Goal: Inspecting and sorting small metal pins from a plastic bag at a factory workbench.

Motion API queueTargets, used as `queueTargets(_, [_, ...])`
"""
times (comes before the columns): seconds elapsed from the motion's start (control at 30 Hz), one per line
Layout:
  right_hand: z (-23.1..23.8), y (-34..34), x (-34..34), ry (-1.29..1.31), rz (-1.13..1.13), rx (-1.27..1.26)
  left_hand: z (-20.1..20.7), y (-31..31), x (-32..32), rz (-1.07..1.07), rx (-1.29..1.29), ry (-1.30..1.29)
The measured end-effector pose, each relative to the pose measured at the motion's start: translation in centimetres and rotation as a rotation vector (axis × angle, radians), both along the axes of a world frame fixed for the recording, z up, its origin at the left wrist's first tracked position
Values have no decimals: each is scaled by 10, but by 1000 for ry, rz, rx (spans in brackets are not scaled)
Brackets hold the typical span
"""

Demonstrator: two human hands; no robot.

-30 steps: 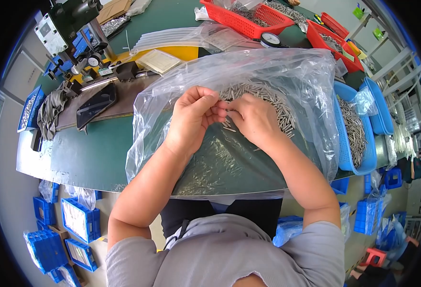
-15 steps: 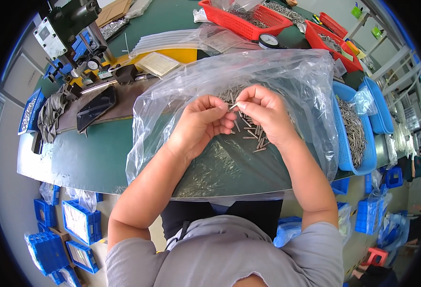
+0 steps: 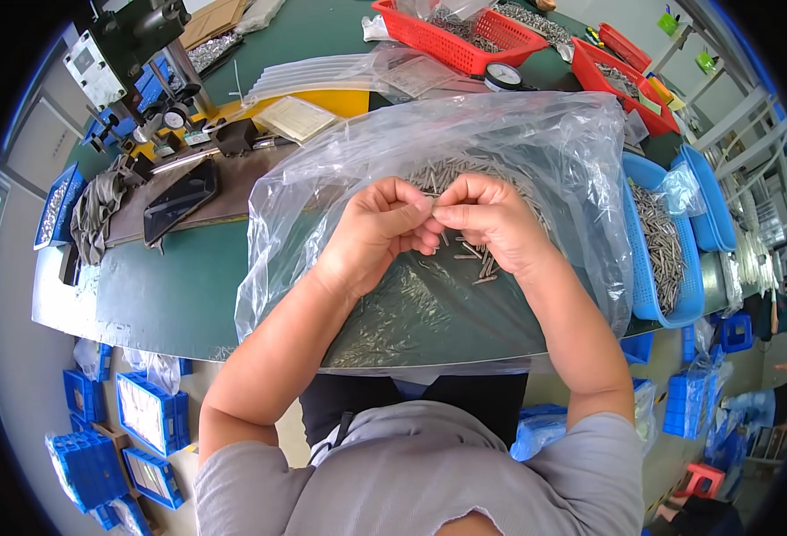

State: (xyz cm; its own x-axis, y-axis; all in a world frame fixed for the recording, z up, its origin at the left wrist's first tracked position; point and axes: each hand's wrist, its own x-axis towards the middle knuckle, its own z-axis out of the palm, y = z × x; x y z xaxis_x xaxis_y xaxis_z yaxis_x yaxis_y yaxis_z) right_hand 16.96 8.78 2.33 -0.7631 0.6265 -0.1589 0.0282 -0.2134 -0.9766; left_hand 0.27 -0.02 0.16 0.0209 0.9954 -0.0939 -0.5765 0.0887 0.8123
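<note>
My left hand (image 3: 374, 230) and my right hand (image 3: 493, 225) meet fingertip to fingertip above a clear plastic bag (image 3: 322, 198) spread on the green table. Thumb and forefinger of each are pinched together on one small metal pin, which the fingertips almost entirely cover. Under and behind the hands, a heap of similar silvery metal pins (image 3: 465, 168) lies on the plastic. A few loose pins (image 3: 485, 268) are scattered just below my right hand.
To the right, a blue basket (image 3: 645, 302) holds many such pins. Red baskets (image 3: 465, 61) with metal parts stand at the back. On the left are a black phone (image 3: 181, 201), a grey cloth (image 3: 98, 214) and a stand with dial gauges (image 3: 175, 118).
My right hand's fingertips have shifted slightly left, closing against the left ones, so the pin that showed between them is now mostly covered. More of the heap shows behind the hands.
</note>
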Motion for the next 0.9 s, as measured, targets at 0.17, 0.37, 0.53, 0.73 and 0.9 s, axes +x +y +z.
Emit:
queueTargets(0.17, [-3, 6, 0, 95, -58, -128, 1, -1, 1, 43, -17, -5])
queueTargets(0.37, [1, 18, 3, 417, -322, -482, 1, 0, -4, 157, -18, -37])
queueTargets(0.53, [0, 6, 0, -203, -134, 331, 2, 0, -4, 157, -21, -48])
queueTargets(0.73, [-8, -11, -7, -640, -75, 1068, 1, 1, -5, 143, 1, -51])
queueTargets(0.9, [-16, -11, -9, -635, -85, 1233, 0, 1, -5, 143, -23, -33])
